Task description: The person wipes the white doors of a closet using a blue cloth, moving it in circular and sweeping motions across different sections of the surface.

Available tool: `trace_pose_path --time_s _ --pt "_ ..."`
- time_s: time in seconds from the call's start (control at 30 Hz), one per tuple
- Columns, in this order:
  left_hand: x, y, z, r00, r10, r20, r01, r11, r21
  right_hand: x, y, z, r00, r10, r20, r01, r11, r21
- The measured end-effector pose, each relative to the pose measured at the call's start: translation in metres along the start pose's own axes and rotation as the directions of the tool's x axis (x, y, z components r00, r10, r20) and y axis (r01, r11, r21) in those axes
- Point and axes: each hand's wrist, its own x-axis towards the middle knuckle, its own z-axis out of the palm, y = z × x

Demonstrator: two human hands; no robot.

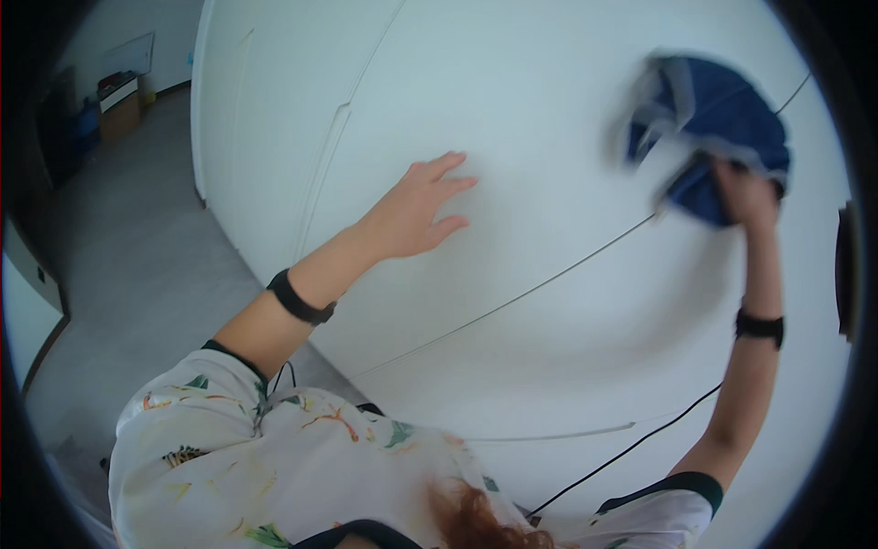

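Observation:
My right hand (pixel 751 195) is at the upper right, closed on a dark blue cloth (pixel 737 103) with a grey edge. The cloth is bunched and slightly blurred in front of a white panelled surface (pixel 549 219), its folds hanging to the left of the hand. My left hand (pixel 425 206) is near the middle of the view with its fingers apart and nothing in it, over or against the same white surface; whether it touches cannot be told. A black band sits around each forearm.
A thin dark seam or line (pixel 528 296) runs diagonally across the white surface. A black cable (pixel 624 453) hangs at the lower right. Grey floor (pixel 158 240) stretches along the left, with a small cabinet (pixel 120 110) at its far end. A dark object (pixel 845 271) is at the right rim.

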Motion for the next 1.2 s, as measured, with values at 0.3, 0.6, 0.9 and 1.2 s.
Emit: trace_pose_path --time_s 0.3,0.6,0.9,1.2 --pt "-0.007 -0.042 0.033 0.954 -0.277 -0.116 0.268 0.959 -0.090 -0.025 -0.160 0.066 0.896 -0.067 -0.438 0.181 0.957 0.225" --pt "-0.086 -0.091 0.078 0.833 -0.510 0.214 0.491 0.860 0.140 -0.248 -0.325 0.192 0.954 -0.197 -0.224 0.298 0.642 0.706" --pt "-0.100 -0.080 0.048 0.866 -0.494 0.082 0.490 0.870 0.062 -0.132 -0.195 0.175 0.993 0.116 0.008 -0.097 0.787 0.609" --pt "-0.087 -0.051 0.049 0.763 -0.619 0.185 0.633 0.774 -0.023 -0.172 -0.310 0.178 0.940 -0.060 -0.335 0.257 0.770 0.584"
